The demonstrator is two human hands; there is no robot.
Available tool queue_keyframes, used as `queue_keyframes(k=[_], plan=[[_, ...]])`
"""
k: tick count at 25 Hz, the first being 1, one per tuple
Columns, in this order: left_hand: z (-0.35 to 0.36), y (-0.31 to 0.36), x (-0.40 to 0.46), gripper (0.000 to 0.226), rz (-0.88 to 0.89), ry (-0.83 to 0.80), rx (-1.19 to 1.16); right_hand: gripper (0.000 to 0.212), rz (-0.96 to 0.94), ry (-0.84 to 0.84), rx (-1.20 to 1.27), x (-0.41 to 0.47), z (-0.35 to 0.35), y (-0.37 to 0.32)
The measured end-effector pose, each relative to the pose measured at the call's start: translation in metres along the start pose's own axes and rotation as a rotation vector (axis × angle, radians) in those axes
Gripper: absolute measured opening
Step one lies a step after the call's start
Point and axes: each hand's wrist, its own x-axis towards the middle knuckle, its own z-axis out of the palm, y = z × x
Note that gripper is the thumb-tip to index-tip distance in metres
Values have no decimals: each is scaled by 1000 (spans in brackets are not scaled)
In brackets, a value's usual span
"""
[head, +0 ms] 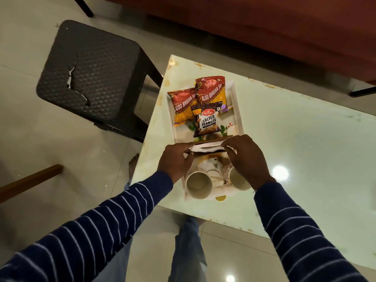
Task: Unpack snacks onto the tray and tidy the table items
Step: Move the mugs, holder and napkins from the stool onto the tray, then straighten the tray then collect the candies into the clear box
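Head view looks down on a white tray (237,110) lying lengthwise away from the person on a pale desk (295,139). Across its middle sits a napkin holder (205,148), long axis running left to right. The left hand (176,159) pinches its left end and the right hand (247,154) its right end, each grip clamped on it. Beyond lie two Aloo Bhujia packets (195,98) and a Salted Peanuts packet (207,121), tops pointing away; nearer stand two cups (199,185). A dark stool (91,72) stands left.
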Motion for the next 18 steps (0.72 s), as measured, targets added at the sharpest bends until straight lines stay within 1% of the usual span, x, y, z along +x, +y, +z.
queue_keyframes(k=[2, 5, 7, 9, 13, 15, 16, 18], plan=[[-3, -8, -8, 34, -85, 21, -84, 19, 9, 6, 50, 0, 0, 2], [-7, -23, -30, 25, -254, 56, -210, 18, 101, 68, 186, 6, -10, 11], [-5, -34, -51, 20, -373, 60, -258, 18, 104, 89, 236, 14, -22, 21], [1, -43, -76, 18, -489, 61, -306, 20, 41, 97, 215, 27, -35, 30], [35, -44, -132, 21, -793, 94, -579, 25, -51, 47, 138, 56, -65, 41], [54, -34, -148, 22, -939, 67, -687, 28, -71, -1, 85, 72, -77, 41], [62, -27, -152, 23, -989, 42, -758, 29, -90, -36, 52, 79, -82, 40], [74, -10, -157, 26, -1010, -26, -915, 32, -133, -85, -18, 99, -88, 34]])
